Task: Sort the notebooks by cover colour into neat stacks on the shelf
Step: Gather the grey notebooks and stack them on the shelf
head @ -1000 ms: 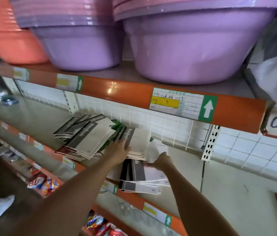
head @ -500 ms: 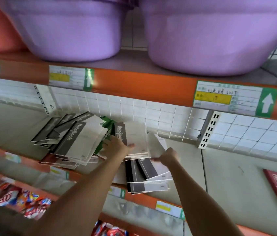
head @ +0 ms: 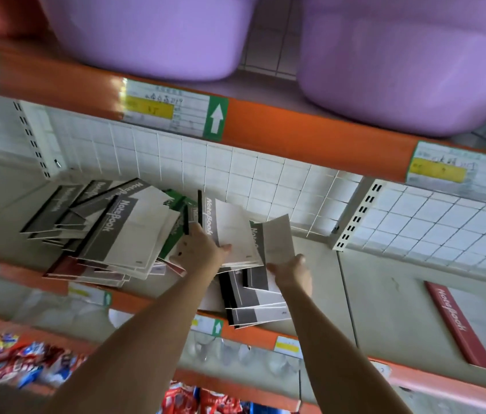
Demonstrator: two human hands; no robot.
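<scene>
With left hand [head: 198, 249] and right hand [head: 292, 268] each gripping grey notebooks [head: 235, 234], squaring edges before stacking seemed wise.

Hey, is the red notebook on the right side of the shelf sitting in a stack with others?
No, the red notebook lies alone on the shelf, well apart from the pile.
</scene>
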